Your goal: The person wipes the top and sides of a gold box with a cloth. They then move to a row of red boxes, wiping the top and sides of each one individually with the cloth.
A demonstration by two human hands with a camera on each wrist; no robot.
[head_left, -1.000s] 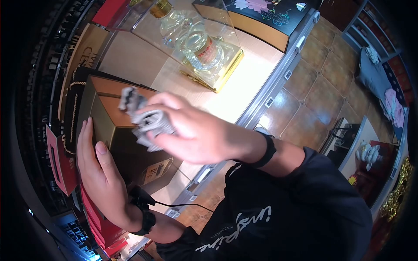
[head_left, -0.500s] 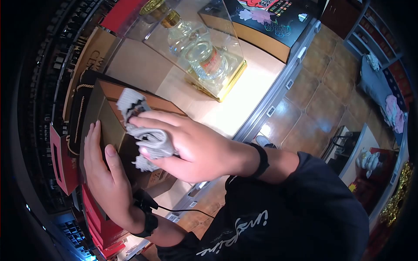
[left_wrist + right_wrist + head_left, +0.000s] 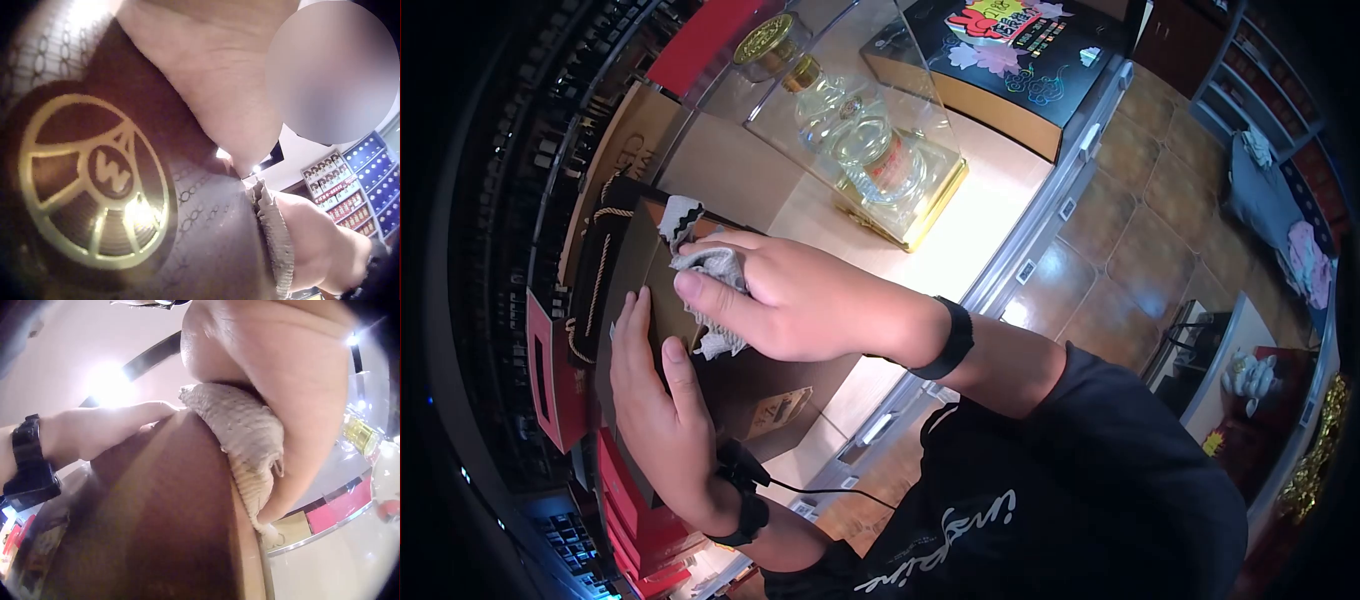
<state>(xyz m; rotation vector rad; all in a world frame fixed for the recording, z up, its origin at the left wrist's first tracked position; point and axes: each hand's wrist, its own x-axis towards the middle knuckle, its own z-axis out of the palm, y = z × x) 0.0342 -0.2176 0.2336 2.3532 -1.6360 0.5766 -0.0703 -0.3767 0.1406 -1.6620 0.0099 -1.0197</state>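
My right hand [image 3: 805, 305] grips a bunched grey knitted cloth [image 3: 718, 262] with a black stripe at one end. The thumb lies over the cloth, which sits against the upper edge of a large dark brown and gold box [image 3: 745, 375]. In the right wrist view the cloth [image 3: 240, 425] folds over that edge. On the box's left side my left hand [image 3: 658, 425] rests with its fingers stretched out and the thumb apart. Close by in the left wrist view is a round gold emblem [image 3: 94, 181] on the box's patterned surface.
Beyond the box stands a clear display case holding a large glass bottle [image 3: 865, 135] on a gold base. A black printed box [image 3: 1010, 60] lies past it. Red boxes [image 3: 630, 500] and a rope-handled black bag [image 3: 605, 255] flank the left side. Tiled floor [image 3: 1140, 220] lies right of the counter.
My right hand has moved the cloth down over the box and then back up toward its far upper edge, turning so the thumb shows on top. My left hand stays against the box.
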